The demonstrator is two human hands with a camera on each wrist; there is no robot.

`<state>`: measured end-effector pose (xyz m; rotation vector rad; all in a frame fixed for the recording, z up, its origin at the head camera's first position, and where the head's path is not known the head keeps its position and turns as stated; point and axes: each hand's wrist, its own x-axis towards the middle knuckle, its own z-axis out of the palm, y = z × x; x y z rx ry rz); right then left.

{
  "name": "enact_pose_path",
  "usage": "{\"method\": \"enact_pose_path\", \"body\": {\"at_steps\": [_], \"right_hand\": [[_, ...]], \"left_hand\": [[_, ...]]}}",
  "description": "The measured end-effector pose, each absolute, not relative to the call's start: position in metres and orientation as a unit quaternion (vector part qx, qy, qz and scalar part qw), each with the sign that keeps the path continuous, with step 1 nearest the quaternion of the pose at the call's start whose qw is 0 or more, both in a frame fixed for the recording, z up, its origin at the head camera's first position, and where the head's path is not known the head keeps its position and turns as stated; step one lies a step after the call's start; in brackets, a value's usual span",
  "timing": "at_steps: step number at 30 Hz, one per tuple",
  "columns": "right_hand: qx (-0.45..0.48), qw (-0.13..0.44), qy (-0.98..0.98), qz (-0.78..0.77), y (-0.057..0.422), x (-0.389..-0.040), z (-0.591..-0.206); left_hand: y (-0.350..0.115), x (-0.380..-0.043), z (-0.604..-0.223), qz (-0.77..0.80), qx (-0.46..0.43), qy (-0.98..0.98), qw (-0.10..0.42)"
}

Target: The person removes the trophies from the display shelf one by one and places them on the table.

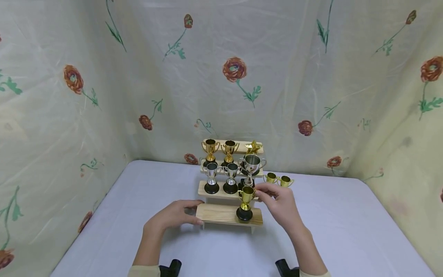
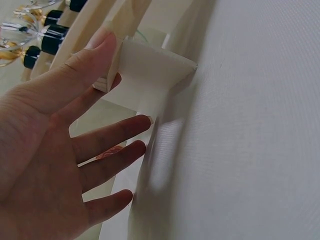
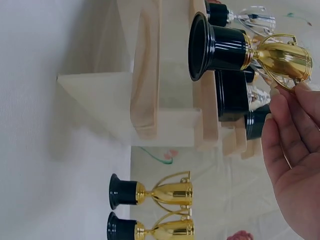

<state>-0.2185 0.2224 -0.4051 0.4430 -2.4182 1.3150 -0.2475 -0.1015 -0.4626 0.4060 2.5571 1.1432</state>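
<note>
My right hand [image 1: 278,202] pinches the handle of a small gold trophy cup [image 1: 247,195] with a black base. In the right wrist view, the trophy [image 3: 280,57] is upright and its base is apart from the lowest step [image 3: 145,75]. A stepped wooden display stand [image 1: 218,213] is on the table. At the left end of its lowest step, my left hand [image 1: 176,214] grips the board between thumb and index finger; in the left wrist view the other fingers [image 2: 112,135] are spread out straight.
Silver cups [image 1: 232,173] and a larger silver trophy [image 1: 252,165] occupy the step behind. Gold cups [image 1: 210,148] and a gold star trophy [image 1: 253,147] are further back. Two gold trophies [image 3: 172,192] stand on the table [image 1: 328,231] right of the stand. Floral curtain [image 1: 270,38] surrounds the table.
</note>
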Motion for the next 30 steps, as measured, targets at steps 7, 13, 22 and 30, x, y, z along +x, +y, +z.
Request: {"method": "enact_pose_path", "body": {"at_steps": [7,13,22,30], "right_hand": [[0.146,0.174,-0.850,0.475,0.230,-0.216,-0.402],[0.129,0.184,-0.855,0.467,0.242,-0.218,-0.405],[0.110,0.196,-0.863,0.452,0.263,-0.224,-0.409],[0.093,0.201,-0.869,0.444,0.275,-0.225,-0.413]], "left_hand": [[-0.101,-0.247,-0.464,0.401,0.140,0.891,0.158],[-0.103,-0.247,-0.463,0.400,0.153,0.891,0.152],[-0.101,-0.247,-0.461,0.393,0.136,0.895,0.161],[-0.102,-0.248,-0.464,0.392,0.130,0.896,0.163]]}}
